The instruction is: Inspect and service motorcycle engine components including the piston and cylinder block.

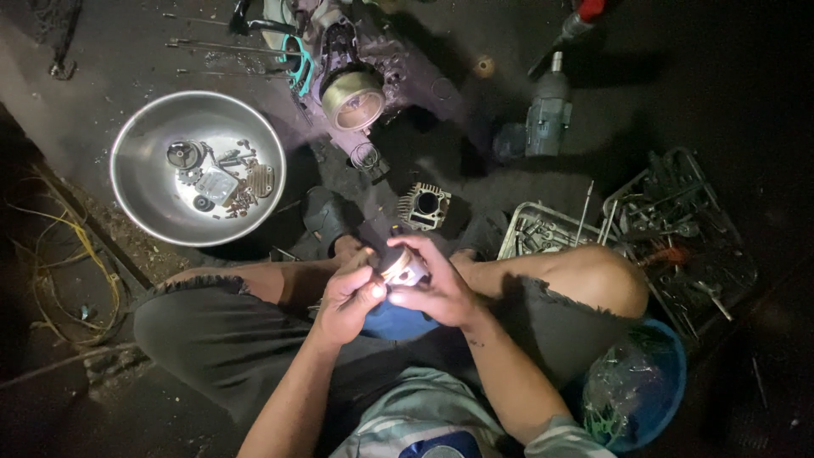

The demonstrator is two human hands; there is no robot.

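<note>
- Head view: a person sits on a dark floor (127, 51) with knees apart, both hands raised between them.
- Right hand (437, 284) is closed around a small metal piston (398, 265), fingers wrapped over its side.
- Left hand (349, 297) pinches a thin tool (360, 259) whose tip touches the piston's edge; glare hides the exact contact.
- Piston is out of the engine and held in the air, apart from the finned cylinder (424, 206) lying on the floor just beyond the hands.
- Engine (352, 93) stands at the far edge, opened, its round bore showing.
- Steel bowl (136, 170) at the far left holds gears, bolts and small parts, so stripping down looks well along; the piston is in hand, and nothing looks refitted.
- Tool trays (678, 229) sit to the right, a blue tub (670, 356) by the right knee.
</note>
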